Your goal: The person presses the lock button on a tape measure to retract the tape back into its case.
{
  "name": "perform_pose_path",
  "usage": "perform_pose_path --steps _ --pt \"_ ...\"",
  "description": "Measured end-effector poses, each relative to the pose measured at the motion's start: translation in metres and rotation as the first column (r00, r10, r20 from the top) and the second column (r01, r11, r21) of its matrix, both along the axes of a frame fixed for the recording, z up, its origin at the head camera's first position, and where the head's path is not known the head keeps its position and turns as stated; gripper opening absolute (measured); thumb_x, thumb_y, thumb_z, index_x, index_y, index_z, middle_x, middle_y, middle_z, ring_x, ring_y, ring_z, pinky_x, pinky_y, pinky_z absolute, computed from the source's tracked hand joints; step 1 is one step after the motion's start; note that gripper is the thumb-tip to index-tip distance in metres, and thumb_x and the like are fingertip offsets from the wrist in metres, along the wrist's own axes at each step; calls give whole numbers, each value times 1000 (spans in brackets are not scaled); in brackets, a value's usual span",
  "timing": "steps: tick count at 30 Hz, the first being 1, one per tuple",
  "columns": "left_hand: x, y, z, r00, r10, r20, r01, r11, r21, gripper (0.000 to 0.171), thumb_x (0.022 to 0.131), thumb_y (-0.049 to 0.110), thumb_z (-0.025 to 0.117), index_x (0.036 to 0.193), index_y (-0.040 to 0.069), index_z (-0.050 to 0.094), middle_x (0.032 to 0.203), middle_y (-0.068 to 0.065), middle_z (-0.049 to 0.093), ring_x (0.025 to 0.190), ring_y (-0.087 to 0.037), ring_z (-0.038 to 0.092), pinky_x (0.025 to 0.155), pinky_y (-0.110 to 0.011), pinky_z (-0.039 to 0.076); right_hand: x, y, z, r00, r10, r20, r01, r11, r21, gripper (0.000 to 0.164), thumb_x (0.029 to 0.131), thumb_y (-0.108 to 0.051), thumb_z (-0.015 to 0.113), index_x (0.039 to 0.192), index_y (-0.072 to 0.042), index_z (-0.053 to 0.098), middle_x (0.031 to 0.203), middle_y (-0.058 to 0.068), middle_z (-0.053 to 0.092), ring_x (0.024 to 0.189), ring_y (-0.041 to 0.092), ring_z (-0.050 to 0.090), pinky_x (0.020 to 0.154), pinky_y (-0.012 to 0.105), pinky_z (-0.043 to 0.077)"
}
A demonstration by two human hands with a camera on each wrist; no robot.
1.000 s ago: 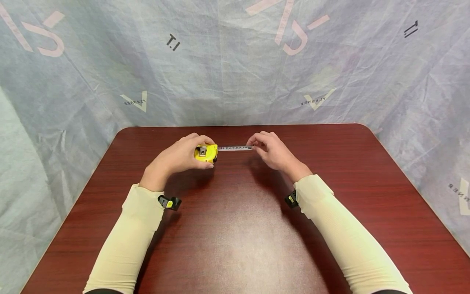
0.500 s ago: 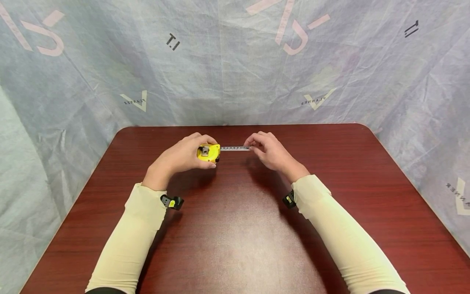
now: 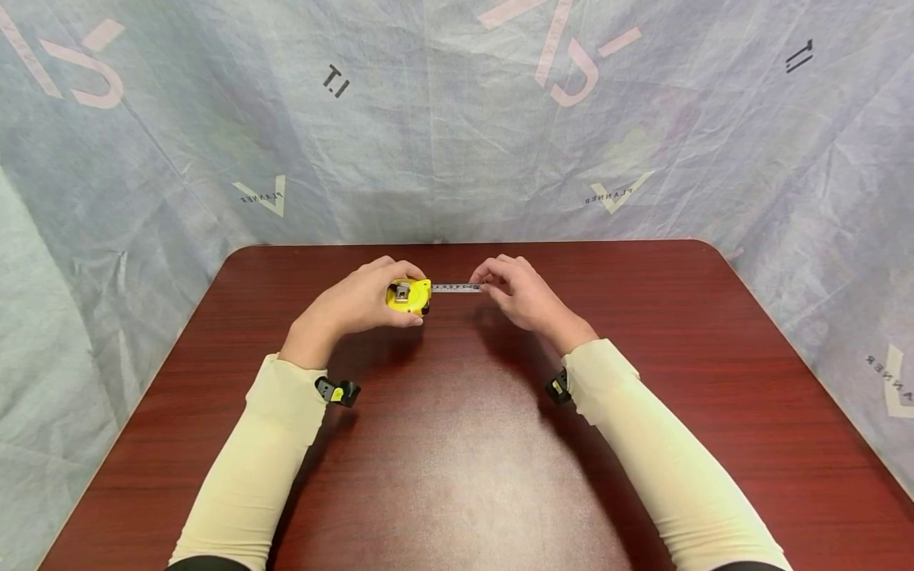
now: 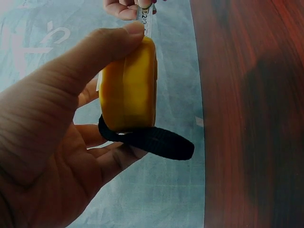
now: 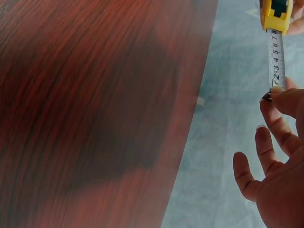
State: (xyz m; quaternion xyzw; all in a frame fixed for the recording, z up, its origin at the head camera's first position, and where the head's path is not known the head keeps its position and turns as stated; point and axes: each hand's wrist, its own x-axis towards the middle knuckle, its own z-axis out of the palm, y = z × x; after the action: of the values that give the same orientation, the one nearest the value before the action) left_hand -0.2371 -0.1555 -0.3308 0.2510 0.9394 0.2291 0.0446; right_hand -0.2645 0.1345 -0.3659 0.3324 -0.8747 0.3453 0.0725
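My left hand grips a yellow tape measure by its case, thumb on the near side and fingers on the far side. A short length of white blade runs from the case to my right hand. Thumb and index finger of that hand pinch the blade's end hook, while its other fingers are spread loosely. Numbers up to about 8 show on the blade in the right wrist view. From the case hangs a black strap. Both hands are above the table, toward its far side.
The dark red wooden table spreads beneath both arms. Behind its far edge hangs a grey cloth with printed letters, which also closes off both sides. Each wrist wears a small black camera mount.
The hands have drawn closer together: the left moved slightly right, the right slightly left. The stretch of blade showing between them has become shorter.
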Motion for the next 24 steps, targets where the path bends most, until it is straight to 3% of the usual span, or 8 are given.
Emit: perform_pose_path --steps 24 --pt "2 4 0 1000 5 1 -5 1000 2 63 79 42 89 133 25 62 121 -4 56 101 -23 55 89 -42 47 -1 -7 -3 999 23 -22 -24 999 -24 14 96 1 69 104 -10 72 99 3 65 95 24 53 89 42 40"
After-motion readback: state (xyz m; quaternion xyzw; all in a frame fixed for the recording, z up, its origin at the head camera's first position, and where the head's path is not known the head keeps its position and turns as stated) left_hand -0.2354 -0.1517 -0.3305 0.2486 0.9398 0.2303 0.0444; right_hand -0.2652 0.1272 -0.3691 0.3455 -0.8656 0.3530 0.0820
